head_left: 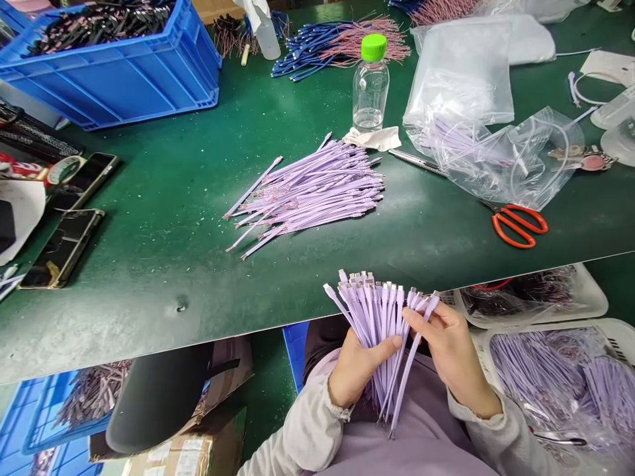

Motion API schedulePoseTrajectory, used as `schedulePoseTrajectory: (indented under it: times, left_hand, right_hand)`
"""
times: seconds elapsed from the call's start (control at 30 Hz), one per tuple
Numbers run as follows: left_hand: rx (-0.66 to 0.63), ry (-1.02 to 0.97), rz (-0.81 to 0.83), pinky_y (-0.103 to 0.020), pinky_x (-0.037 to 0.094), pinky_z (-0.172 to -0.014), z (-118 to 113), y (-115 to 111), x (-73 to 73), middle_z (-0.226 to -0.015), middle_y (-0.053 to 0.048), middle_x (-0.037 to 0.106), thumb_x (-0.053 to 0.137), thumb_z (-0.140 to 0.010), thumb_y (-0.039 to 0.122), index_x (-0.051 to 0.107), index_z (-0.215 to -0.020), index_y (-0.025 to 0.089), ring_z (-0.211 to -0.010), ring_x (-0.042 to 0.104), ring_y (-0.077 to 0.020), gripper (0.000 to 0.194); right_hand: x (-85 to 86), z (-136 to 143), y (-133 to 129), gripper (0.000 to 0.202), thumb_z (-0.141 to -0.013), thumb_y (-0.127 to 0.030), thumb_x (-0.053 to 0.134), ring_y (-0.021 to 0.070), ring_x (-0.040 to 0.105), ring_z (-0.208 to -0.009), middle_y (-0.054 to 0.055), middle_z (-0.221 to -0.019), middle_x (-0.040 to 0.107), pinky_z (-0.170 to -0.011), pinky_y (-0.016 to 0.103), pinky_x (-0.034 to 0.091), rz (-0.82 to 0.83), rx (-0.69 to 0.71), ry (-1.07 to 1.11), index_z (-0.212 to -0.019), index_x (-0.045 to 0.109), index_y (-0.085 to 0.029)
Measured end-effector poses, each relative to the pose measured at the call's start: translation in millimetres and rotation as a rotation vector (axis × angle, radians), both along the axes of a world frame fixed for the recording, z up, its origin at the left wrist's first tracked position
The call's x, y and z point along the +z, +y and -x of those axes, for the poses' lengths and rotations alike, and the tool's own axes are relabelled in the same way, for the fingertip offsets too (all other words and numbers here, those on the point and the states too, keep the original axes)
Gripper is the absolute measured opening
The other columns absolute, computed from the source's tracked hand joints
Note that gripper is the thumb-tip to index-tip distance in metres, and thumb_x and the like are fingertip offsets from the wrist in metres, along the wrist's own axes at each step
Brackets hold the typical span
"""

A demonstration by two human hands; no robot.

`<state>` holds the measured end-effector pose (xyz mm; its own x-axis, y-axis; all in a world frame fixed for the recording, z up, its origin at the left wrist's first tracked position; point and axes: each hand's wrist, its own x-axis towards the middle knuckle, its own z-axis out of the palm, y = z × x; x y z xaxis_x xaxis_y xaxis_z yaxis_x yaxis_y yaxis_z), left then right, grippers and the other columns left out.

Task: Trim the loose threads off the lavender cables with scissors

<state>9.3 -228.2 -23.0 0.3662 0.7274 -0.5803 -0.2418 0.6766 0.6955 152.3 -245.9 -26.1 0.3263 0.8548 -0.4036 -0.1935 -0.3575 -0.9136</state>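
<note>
A fanned bundle of short lilac cables (370, 311) with metal plugs at the top is held over my lap, below the table's front edge. My left hand (360, 363) is wrapped round the bundle, its thumb across the front. At the bundle's right side, the fingers of my right hand (449, 344) pinch cables near their plug ends. The lower cable ends hang down with bare wires showing. A loose pile of similar lilac cables (317, 188) lies on the green table (163, 172), beyond my hands.
Orange-handled scissors (518, 225), plastic bags (461, 73) and a green-capped bottle (370, 86) are on the table. A blue bin (149, 73) stands back left, two phones (62, 248) at left. White baskets (595, 291) sit lower right, and a cardboard box (198, 446) lower left.
</note>
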Motion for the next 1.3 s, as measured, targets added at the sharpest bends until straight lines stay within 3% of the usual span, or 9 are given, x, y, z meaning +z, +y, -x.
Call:
schedulePoseTrajectory:
  times: [0.13,0.23,0.43,0.57,0.73,0.87,1.0,1.13,1.3]
  left_hand:
    - [0.001,0.035,-0.020,-0.040,0.042,-0.103,0,2,0.6,-0.118,-0.011,0.066,0.080,-0.067,0.029,0.061,-0.113,0.014,-0.112,0.060,-0.0276,0.052]
    - [-0.008,0.021,-0.021,-0.042,0.042,-0.103,2,4,0.1,-0.119,-0.011,0.065,0.079,-0.067,0.030,0.059,-0.114,0.014,-0.113,0.058,-0.0288,0.053]
    - [-0.030,-0.084,0.007,-0.042,0.044,-0.099,5,6,0.2,-0.114,-0.011,0.067,0.081,-0.065,0.029,0.059,-0.116,0.014,-0.108,0.060,-0.0287,0.058]
    - [-0.026,-0.100,-0.022,-0.037,0.044,-0.096,6,6,-2.1,-0.107,-0.008,0.069,0.082,-0.063,0.029,0.065,-0.103,0.014,-0.102,0.062,-0.0253,0.046]
    - [-0.117,-0.145,0.004,-0.034,0.048,-0.081,8,6,-8.5,-0.080,-0.006,0.068,0.084,-0.061,0.032,0.067,-0.080,0.011,-0.075,0.062,-0.0182,0.033]
    - [-0.060,-0.003,-0.051,-0.030,0.047,-0.081,9,3,-9.0,-0.086,-0.006,0.069,0.080,-0.065,0.037,0.070,-0.086,0.012,-0.080,0.061,-0.0177,0.034]
    - [-0.042,0.054,-0.055,-0.029,0.048,-0.082,8,-1,-8.4,-0.094,-0.008,0.070,0.072,-0.074,0.041,0.071,-0.097,0.013,-0.084,0.062,-0.0182,0.036]
    - [0.004,0.085,-0.033,-0.030,0.049,-0.081,7,-2,-9.2,-0.089,-0.007,0.070,0.077,-0.069,0.036,0.069,-0.096,0.012,-0.078,0.062,-0.0170,0.038]
    - [0.004,0.038,-0.070,-0.029,0.049,-0.080,7,-2,-10.2,-0.077,-0.004,0.069,0.077,-0.070,0.034,0.068,-0.084,0.011,-0.074,0.061,-0.0150,0.028]
  right_hand:
    - [3.6,6,2,0.020,-0.072,-0.036,0.075,0.0125,0.052,-0.064,-0.002,-0.069,0.059,-0.059,0.024,0.044,-0.010,-0.033,0.091,-0.079,0.063,-0.021]
    - [6.5,8,3,0.027,-0.071,-0.038,0.075,0.0133,0.053,-0.067,-0.001,-0.076,0.060,-0.060,0.025,0.045,0.012,-0.029,0.203,-0.089,0.063,-0.022]
    - [11.4,6,1,0.035,-0.074,-0.049,0.070,0.0131,0.050,-0.060,-0.001,-0.068,0.055,-0.055,0.025,0.042,0.118,0.085,0.275,-0.092,0.062,-0.020]
    - [12.6,9,1,0.029,-0.071,-0.044,0.074,0.0146,0.054,-0.069,0.000,-0.075,0.059,-0.063,0.027,0.046,0.061,0.042,0.265,-0.080,0.060,-0.020]
    - [12.7,11,3,0.033,-0.070,-0.047,0.075,0.0155,0.057,-0.063,0.001,-0.070,0.063,-0.057,0.027,0.047,0.174,0.087,0.366,-0.086,0.067,-0.019]
    - [5.1,10,2,0.029,-0.064,-0.041,0.081,0.0171,0.061,-0.065,0.001,-0.071,0.066,-0.061,0.029,0.049,0.127,-0.027,0.255,-0.077,0.067,-0.018]
    - [-5.1,9,-3,0.027,-0.070,-0.041,0.076,0.0216,0.063,-0.073,0.003,-0.078,0.069,-0.066,0.033,0.050,0.096,-0.035,0.080,-0.082,0.069,-0.018]
    - [-9.2,10,-6,0.027,-0.075,-0.044,0.071,0.0217,0.062,-0.080,0.004,-0.083,0.070,-0.072,0.032,0.048,0.089,-0.035,-0.052,-0.084,0.069,-0.018]
    - [-5.3,14,-3,0.026,-0.079,-0.045,0.067,0.0148,0.055,-0.068,0.000,-0.072,0.063,-0.064,0.028,0.045,0.055,0.013,0.224,-0.079,0.065,-0.019]
